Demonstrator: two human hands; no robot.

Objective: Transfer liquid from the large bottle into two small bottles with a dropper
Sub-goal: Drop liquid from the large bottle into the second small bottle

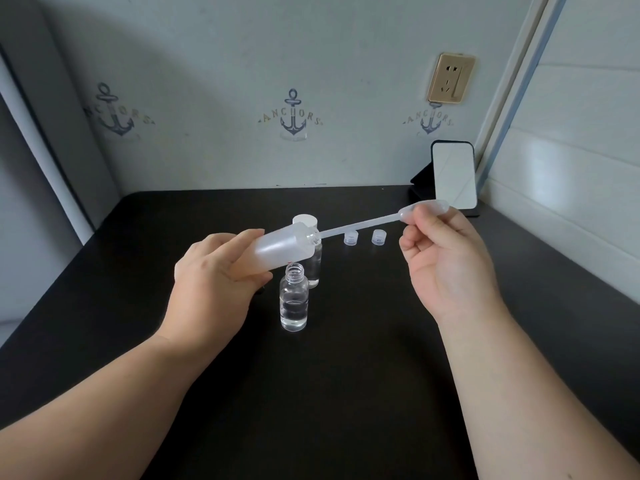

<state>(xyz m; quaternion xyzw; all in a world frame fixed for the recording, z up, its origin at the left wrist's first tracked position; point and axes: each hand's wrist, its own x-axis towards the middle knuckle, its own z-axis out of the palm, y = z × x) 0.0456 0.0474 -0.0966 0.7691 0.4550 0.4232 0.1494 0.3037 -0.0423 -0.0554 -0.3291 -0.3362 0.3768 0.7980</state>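
The left hand (214,271) wraps its curled fingers and thumb round the body of the large bottle (280,245), a frosted, translucent plastic bottle with a tapering shoulder, held off the table and tipped almost onto its side so that its open neck points away and to the right. Into that neck runs the thin stem of the dropper (374,221), a soft, milky plastic pipette whose swollen bulb is pinched between the thumb and fingers of the right hand (446,265); how deep the tip reaches inside the frosted bottle cannot be made out. Directly beneath the large bottle stands a small bottle (294,299), a clear, round-shouldered cylinder with a threaded open mouth, upright on the matte black table (346,393) and partly filled with clear liquid. Just behind it, partly hidden by the large bottle's neck, stands the second small bottle (314,268), also clear and upright. Behind the large bottle's neck lies a white round cap (305,220), and to the right of the neck, under the dropper's stem, sit two small ribbed translucent caps (350,238) side by side, apart from each other. Far right of the large bottle, a glossy phone (454,177) leans on a black stand against the wall.
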